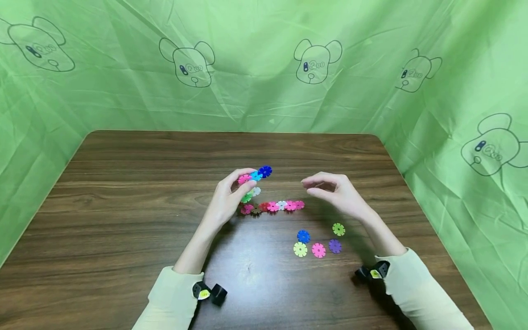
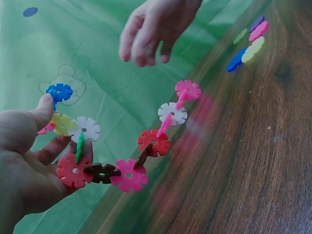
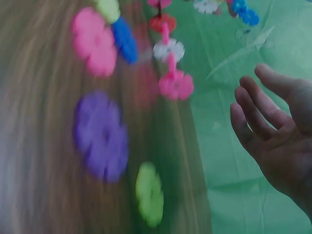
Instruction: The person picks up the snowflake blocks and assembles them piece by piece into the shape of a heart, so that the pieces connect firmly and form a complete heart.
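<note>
A chain of interlocking plastic flower discs (image 1: 272, 206) hangs from my left hand (image 1: 228, 194), bending round and running to the right just above the table. Thumb and fingers pinch it near a pink disc (image 1: 244, 179), with light blue and dark blue discs (image 1: 265, 171) poking out past the fingertips. In the left wrist view red, brown, white and pink discs (image 2: 129, 175) dangle beneath the palm. My right hand (image 1: 336, 192) hovers to the right of the chain, its fingers loosely bent with nothing between them; the right wrist view shows this hand (image 3: 280, 114) apart from every disc.
Loose discs lie on the wooden table (image 1: 136, 220) nearer my body: blue (image 1: 303, 236), pale yellow (image 1: 300, 249), pink (image 1: 319, 250), purple (image 1: 335, 246) and green (image 1: 338, 229). Green cloth (image 1: 255, 68) with printed bear heads surrounds the table's back and sides.
</note>
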The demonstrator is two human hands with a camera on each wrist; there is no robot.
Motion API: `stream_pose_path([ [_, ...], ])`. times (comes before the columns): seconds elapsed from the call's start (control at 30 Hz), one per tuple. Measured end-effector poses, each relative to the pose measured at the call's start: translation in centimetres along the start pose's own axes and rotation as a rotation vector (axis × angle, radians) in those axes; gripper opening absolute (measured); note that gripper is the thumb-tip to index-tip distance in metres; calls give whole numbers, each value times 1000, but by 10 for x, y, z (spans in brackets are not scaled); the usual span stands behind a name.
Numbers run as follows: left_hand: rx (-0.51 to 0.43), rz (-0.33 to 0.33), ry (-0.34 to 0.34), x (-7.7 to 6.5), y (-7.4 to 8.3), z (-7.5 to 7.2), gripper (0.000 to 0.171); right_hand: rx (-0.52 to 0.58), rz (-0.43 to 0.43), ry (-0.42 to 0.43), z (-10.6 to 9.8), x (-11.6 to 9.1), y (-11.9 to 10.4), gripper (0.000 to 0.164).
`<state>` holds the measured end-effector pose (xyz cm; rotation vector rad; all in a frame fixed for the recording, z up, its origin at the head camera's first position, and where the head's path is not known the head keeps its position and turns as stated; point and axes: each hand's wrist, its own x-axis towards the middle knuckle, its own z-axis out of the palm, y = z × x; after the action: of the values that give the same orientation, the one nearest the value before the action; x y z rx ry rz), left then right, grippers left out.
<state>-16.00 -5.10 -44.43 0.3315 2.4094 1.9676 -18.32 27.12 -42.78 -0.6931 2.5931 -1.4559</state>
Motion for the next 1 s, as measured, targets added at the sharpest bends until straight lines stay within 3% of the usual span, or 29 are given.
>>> stream_pose_path([
  [0.27,-4,5,3,-1,1,1,32,-86,14,-131,-24,-23,25,27],
  [0.5,2,3,5,0,1,0,31,-80,24,-233,-39,-39,43,36],
  [0.8,-4,-7,9,-1,2,0,32,-153,-68,-328,-45,-54,63,42],
  [1.0,3,-9,8,-1,1,1,32,-211,-71,-338,-46,-58,64,40],
])
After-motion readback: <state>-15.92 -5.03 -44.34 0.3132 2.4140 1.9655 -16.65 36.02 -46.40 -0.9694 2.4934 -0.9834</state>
